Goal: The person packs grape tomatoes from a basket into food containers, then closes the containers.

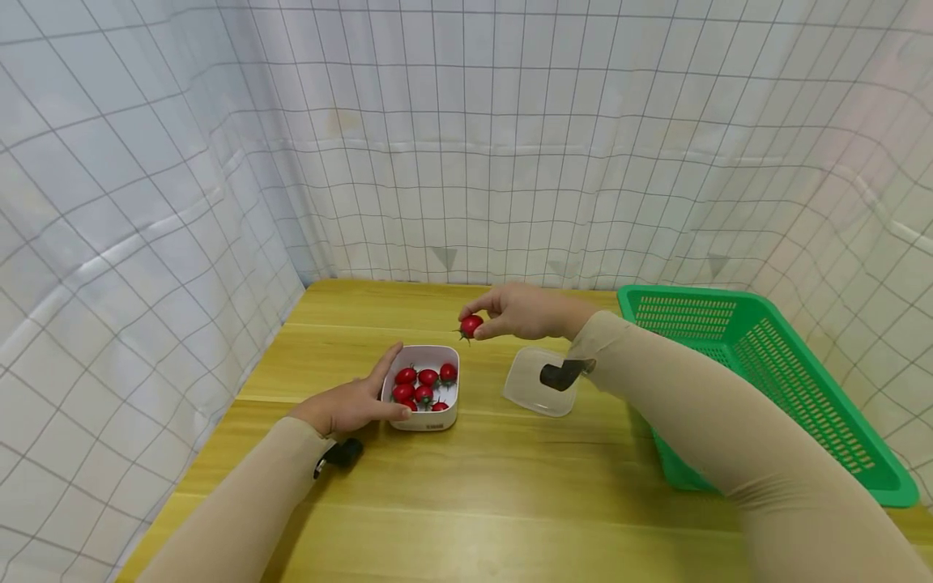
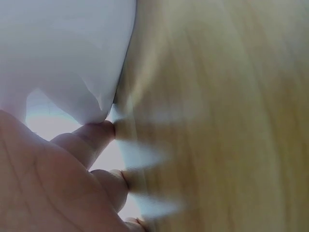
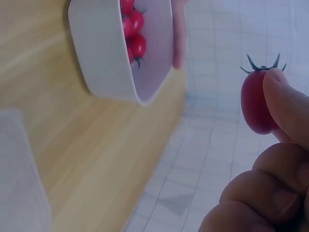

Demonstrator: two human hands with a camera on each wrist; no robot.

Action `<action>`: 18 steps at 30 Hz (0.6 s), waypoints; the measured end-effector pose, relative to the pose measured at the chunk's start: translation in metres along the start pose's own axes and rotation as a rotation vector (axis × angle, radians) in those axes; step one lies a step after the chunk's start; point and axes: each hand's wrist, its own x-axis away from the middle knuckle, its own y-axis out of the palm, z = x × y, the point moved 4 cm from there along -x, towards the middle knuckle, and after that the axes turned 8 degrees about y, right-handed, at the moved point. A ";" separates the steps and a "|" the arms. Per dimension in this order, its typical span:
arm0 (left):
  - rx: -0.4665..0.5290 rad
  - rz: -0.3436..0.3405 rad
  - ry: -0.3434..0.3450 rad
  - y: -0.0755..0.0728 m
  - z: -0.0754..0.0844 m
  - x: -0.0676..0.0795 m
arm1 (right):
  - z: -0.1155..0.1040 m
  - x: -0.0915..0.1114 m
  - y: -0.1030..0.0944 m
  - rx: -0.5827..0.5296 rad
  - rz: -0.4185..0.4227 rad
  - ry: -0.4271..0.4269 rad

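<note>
A small white container (image 1: pixel 437 422) on the wooden table holds several cherry tomatoes (image 1: pixel 428 378), red with green calyxes. My left hand (image 1: pixel 348 406) grips it from the left, thumb along the near side and index finger toward the far side. In the left wrist view, fingers (image 2: pixel 82 145) meet the container's pale wall (image 2: pixel 72 43). Above the table, right of and beyond the container, my right hand (image 1: pixel 530 312) pinches one cherry tomato (image 1: pixel 472 325) between thumb and fingertips. The right wrist view shows this tomato (image 3: pixel 256 104) with its calyx upward.
A translucent lid (image 1: pixel 526 389) lies flat on the table (image 1: pixel 452 510), right of the container and partly under my right wrist. A green plastic basket (image 1: pixel 692 290) stands at the right, partly hidden by my right arm. Grid-patterned white curtains (image 1: pixel 466 194) enclose the back and sides.
</note>
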 end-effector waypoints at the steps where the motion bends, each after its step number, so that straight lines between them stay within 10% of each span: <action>1: 0.003 0.000 0.001 0.000 0.000 0.000 | -0.004 -0.003 0.003 0.006 -0.005 -0.010; 18: 0.026 -0.023 -0.001 0.000 0.003 0.003 | -0.039 -0.023 0.044 -0.050 -0.080 -0.081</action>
